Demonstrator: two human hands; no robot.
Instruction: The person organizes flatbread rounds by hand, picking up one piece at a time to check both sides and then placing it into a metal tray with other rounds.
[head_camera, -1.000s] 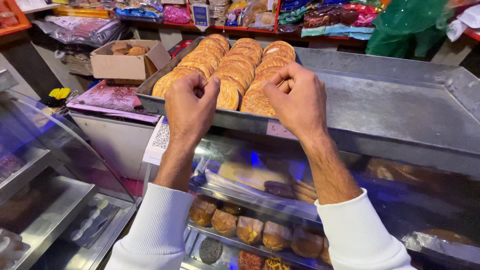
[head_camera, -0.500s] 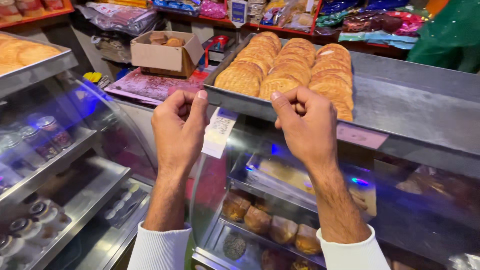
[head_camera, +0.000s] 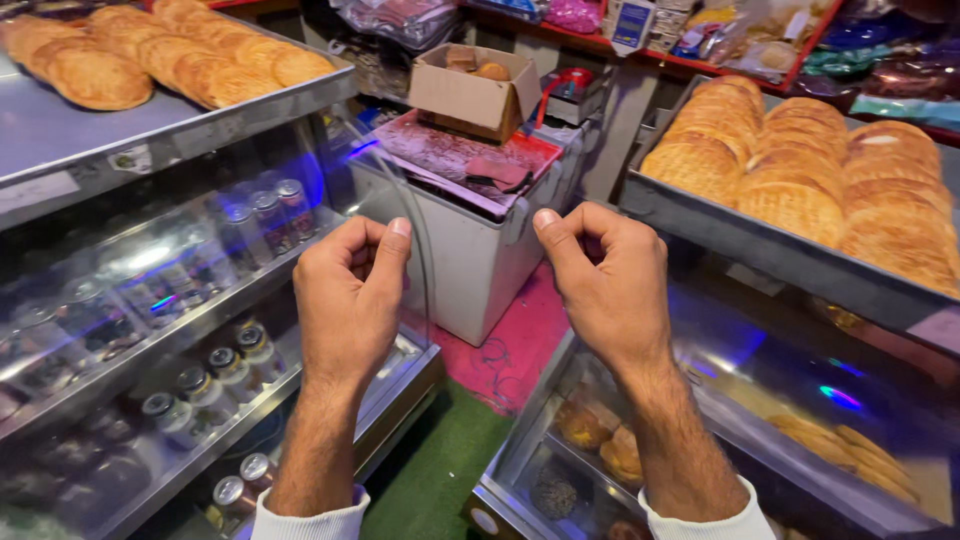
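Hands are free of any load: left hand and right hand are curled into loose fists, holding nothing. Tray of flat breads rests on the counter, just right of the right hand.

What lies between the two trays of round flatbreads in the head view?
A white chest with an open cardboard box on top; nearer the camera, the left hand and right hand.
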